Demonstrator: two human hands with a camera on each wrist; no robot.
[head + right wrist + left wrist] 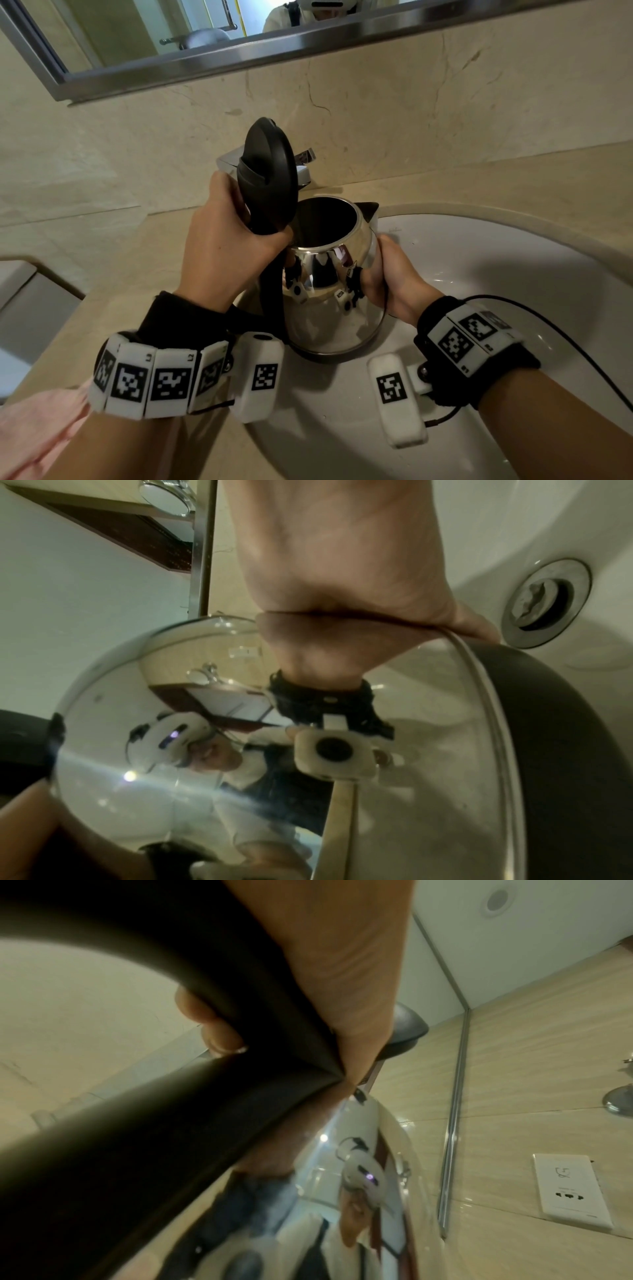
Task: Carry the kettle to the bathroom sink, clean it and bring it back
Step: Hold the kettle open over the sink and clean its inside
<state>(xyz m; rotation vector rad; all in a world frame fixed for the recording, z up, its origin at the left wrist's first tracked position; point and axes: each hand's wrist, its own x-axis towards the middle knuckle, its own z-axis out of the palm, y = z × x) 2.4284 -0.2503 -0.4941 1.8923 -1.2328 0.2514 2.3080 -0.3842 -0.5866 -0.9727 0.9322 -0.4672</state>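
Observation:
A shiny steel kettle (pixel 329 301) with a black handle and its black lid (pixel 270 171) flipped up is held over the left part of the white sink (pixel 496 267). My left hand (pixel 226 246) grips the top of the handle; the left wrist view shows the fingers (pixel 219 1031) curled round the black handle (pixel 192 1096). My right hand (pixel 394 281) holds the kettle's right side below the spout, palm against the steel wall (pixel 205 723). The kettle's mouth is open and dark inside. The sink drain (pixel 548 601) lies beyond the right hand.
A chrome tap (pixel 301 168) stands behind the raised lid, against the beige marble wall. A framed mirror (pixel 171 44) hangs above. Beige countertop (pixel 102 274) surrounds the sink. A pink cloth (pixel 37 431) lies at the lower left. A wall socket (pixel 572 1194) shows in the left wrist view.

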